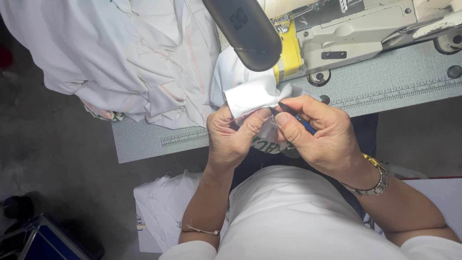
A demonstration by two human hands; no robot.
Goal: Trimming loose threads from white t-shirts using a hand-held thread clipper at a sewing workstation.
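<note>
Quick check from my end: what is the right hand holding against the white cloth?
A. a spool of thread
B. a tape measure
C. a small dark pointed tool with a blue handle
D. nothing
C: the right hand pinches a small dark pointed tool with a blue handle, its tip at the white cloth gripped by the left hand.

A garment sewing workshop. An industrial sewing machine (356,33) sits on a grey worktable (394,82) with printed rulers. White fabric pieces (134,58) lie heaped beside it.

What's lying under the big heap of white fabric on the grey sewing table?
Under the big heap of white fabric only the grey sewing table shows, its printed ruler strip emerging at the front edge. Whatever else lies beneath is covered by the folds.
</note>
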